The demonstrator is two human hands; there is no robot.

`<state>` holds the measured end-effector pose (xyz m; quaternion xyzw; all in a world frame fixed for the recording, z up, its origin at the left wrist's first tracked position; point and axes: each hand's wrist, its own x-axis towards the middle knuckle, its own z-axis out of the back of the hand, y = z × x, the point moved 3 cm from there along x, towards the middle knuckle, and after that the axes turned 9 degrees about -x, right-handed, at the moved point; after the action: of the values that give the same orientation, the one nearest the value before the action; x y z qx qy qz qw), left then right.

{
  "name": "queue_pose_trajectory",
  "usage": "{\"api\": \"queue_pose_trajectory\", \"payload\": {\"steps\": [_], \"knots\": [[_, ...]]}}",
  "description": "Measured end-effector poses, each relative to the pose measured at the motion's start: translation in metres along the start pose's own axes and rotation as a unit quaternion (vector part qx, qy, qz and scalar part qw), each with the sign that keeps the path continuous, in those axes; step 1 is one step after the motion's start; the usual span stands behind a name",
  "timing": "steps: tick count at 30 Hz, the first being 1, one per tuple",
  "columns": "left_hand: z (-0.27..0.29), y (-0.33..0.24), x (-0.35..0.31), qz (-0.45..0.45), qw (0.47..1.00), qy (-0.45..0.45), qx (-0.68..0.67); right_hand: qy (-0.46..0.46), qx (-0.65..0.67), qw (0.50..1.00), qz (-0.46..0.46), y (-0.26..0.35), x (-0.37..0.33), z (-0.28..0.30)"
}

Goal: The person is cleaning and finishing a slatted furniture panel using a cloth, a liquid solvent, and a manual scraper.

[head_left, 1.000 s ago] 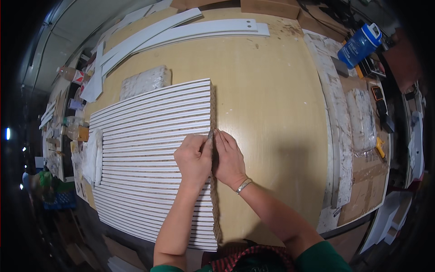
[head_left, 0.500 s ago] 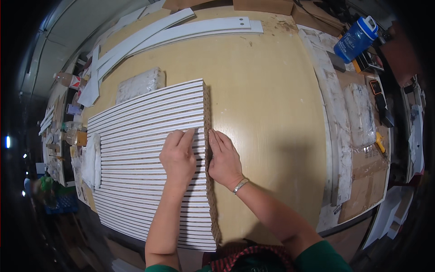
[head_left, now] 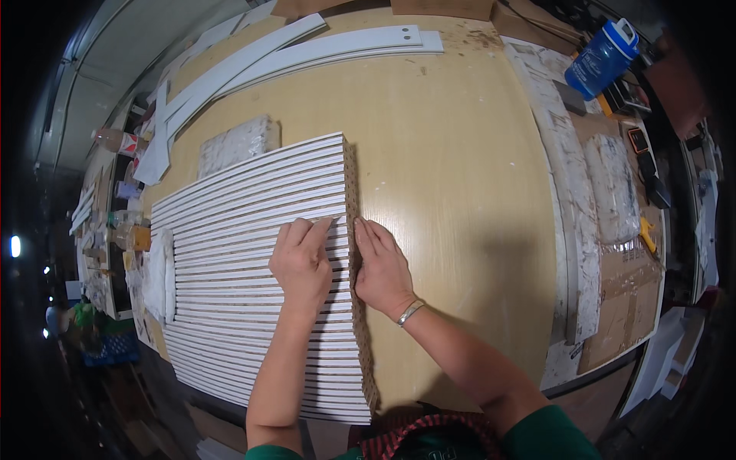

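A row of white-edged boards (head_left: 253, 268), packed side by side, lies on the pale wooden table with rough brown ends (head_left: 353, 184) facing right. Over the row's right part, my left hand (head_left: 300, 257) is closed, knuckles up, its fingertips pinched low at the white edges. Whatever sits in that pinch is too small to make out. Just past the board ends is my right hand (head_left: 383, 268), wearing a metal wristband (head_left: 409, 313). Its thumb and fingertips come together against the brown ends, almost level with my left fingertips. The contact point is hidden.
Long white strips (head_left: 307, 65) lie across the table's far left. A plastic-wrapped block (head_left: 236, 144) is behind the boards, and a white cloth-like bundle (head_left: 161, 276) touches their left side. At right are a stained ledge (head_left: 563, 192), a blue jug (head_left: 602, 61) and a yellow-handled tool (head_left: 648, 236).
The whole view has shifted slightly. Both hands keep almost the same place at the board ends, and the boards have not visibly moved.
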<state>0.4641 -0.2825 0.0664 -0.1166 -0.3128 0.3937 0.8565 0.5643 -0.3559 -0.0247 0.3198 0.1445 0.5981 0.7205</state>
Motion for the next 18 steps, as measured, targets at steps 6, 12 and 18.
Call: {"api": "queue_pose_trajectory", "payload": {"steps": [6, 12, 18], "knots": [[-0.002, 0.002, 0.001, 0.013, 1.0, -0.011, -0.013, -0.001, -0.003, 1.0, -0.005, 0.0, 0.0, 0.001], [0.0, 0.0, -0.002, -0.018, 1.0, -0.014, 0.006, 0.002, -0.002, 1.0, 0.002, 0.003, 0.0, 0.002], [-0.004, -0.01, -0.005, -0.031, 0.999, -0.008, 0.005, -0.001, -0.001, 1.0, -0.001, -0.002, -0.001, 0.0]]}}
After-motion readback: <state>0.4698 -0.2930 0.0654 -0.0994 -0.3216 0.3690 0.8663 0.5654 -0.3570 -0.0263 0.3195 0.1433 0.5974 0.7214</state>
